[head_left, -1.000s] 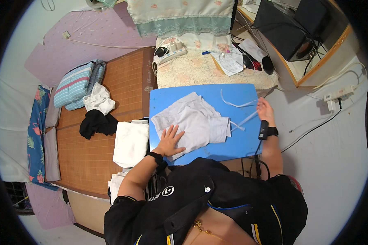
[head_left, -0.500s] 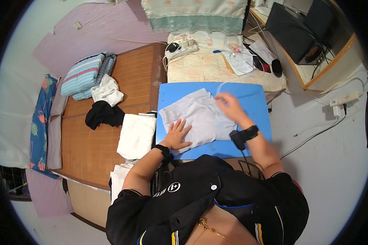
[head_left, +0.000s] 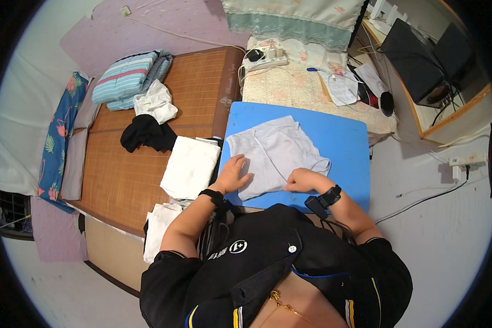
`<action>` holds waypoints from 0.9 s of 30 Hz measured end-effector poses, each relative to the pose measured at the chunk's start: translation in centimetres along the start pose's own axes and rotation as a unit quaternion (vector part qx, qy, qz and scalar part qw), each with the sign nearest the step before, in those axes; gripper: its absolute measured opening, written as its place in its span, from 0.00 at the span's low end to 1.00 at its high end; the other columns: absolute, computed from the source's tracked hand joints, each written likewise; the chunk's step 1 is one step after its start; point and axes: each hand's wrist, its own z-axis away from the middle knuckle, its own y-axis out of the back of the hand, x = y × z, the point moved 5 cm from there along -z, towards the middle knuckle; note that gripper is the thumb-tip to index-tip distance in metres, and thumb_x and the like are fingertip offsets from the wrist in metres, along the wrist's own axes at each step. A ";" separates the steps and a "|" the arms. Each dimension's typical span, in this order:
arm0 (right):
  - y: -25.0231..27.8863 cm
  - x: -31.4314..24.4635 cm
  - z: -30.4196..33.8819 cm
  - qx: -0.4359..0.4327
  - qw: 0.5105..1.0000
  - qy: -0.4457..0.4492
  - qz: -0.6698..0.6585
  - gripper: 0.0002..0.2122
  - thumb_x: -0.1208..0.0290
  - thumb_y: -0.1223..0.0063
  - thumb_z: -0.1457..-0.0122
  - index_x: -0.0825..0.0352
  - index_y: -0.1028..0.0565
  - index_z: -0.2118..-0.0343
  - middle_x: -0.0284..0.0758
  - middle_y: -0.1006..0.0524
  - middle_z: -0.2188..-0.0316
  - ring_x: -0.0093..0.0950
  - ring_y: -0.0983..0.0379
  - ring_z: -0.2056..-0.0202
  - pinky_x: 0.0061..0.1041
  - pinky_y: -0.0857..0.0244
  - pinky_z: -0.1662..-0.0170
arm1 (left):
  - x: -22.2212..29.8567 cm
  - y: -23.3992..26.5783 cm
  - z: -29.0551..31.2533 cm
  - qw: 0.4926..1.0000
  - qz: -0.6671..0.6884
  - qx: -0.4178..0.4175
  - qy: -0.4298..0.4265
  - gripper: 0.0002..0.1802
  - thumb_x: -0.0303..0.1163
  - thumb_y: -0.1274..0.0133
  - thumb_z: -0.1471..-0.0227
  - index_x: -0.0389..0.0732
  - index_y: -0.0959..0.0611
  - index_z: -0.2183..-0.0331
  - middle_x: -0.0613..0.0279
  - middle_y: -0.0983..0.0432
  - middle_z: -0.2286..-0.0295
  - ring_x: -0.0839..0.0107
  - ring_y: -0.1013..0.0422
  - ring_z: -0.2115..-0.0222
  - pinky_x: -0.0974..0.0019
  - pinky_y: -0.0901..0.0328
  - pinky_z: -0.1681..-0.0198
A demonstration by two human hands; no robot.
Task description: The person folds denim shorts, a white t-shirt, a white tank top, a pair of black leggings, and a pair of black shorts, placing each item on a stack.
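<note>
A pale grey garment (head_left: pixel 279 150) lies spread on the blue tabletop (head_left: pixel 344 142), somewhat wrinkled; whether it is a pair of shorts or a top I cannot tell. A thin light cord (head_left: pixel 269 157) runs slantwise across it. My right hand (head_left: pixel 305 180) is curled over the garment's near right part, fingers pinched at the lower end of the cord. On the near left edge my left hand (head_left: pixel 232 174) rests open, thumb apart from the fingers, touching the cloth.
Left of the table, folded white cloth (head_left: pixel 190 167) lies on a bed with a brown mat (head_left: pixel 186 76). Black cloth (head_left: pixel 146 133), crumpled white cloth (head_left: pixel 156 102) and striped bedding (head_left: pixel 123 79) sit farther back. A power strip (head_left: pixel 265 63) and papers (head_left: pixel 341 90) lie beyond the table.
My right hand has come from the garment's far right edge toward me, and the cord now lies across the cloth. My left hand's fingers are drawn in slightly. The view has shifted.
</note>
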 end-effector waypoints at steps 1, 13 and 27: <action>0.2 -0.7 0.7 -0.039 0.999 0.011 -0.019 0.13 0.61 0.48 0.52 0.68 0.23 0.78 0.37 0.25 0.84 0.28 0.31 0.81 0.24 0.38 0.74 | -0.1 0.1 -0.1 1.000 0.002 0.001 0.005 0.30 0.41 0.45 0.60 0.34 0.31 0.57 0.45 0.39 0.54 0.50 0.42 0.53 0.59 0.46 0.50; 6.4 0.1 -1.4 0.053 0.923 0.123 -0.360 0.13 0.61 0.51 0.48 0.67 0.23 0.70 0.32 0.24 0.75 0.22 0.33 0.75 0.19 0.39 0.66 | -1.5 -0.4 -0.4 0.995 0.024 0.068 0.071 0.26 0.35 0.46 0.59 0.32 0.32 0.58 0.44 0.39 0.56 0.50 0.42 0.54 0.59 0.45 0.50; 3.3 15.2 -0.7 0.334 0.907 -0.230 -0.115 0.32 0.53 0.40 0.60 0.76 0.33 0.58 0.48 0.29 0.62 0.36 0.32 0.60 0.29 0.37 0.59 | -5.3 -2.0 1.5 0.811 0.367 -0.001 0.455 0.26 0.42 0.43 0.58 0.25 0.27 0.68 0.61 0.29 0.77 0.73 0.34 0.80 0.72 0.37 0.76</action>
